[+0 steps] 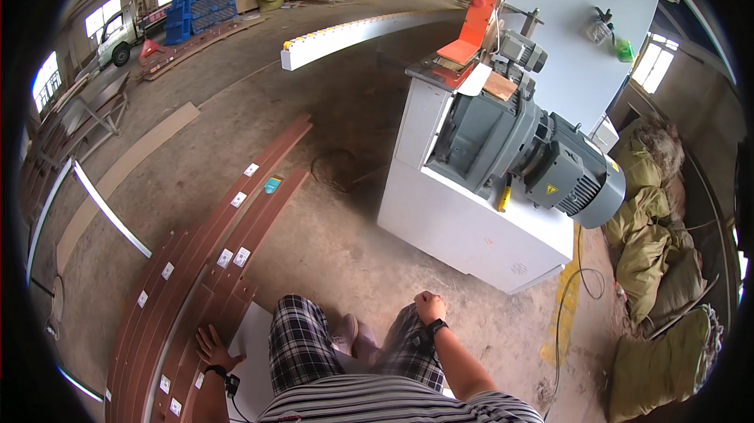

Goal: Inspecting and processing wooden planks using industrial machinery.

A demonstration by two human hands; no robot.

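My left hand (217,348) lies flat with its fingers spread on a stack of brown planks (206,297). Small white labels (242,256) are stuck on several of the planks, and a blue packet (272,185) sits near their far end. On the knee of my checked trousers (302,336) rests my right hand (430,307), its fingers curled into a loose fist; nothing shows in it. Each wrist wears a black band, and a thin cable runs from the left one.
Ahead to the right stands a white machine (471,227) with a large grey motor (577,175) and an orange guard (467,38). A roller conveyor (345,34) extends leftward from it. Green sacks (667,368) are piled at right, beside a black cable (559,336). A truck (118,38) stands far left.
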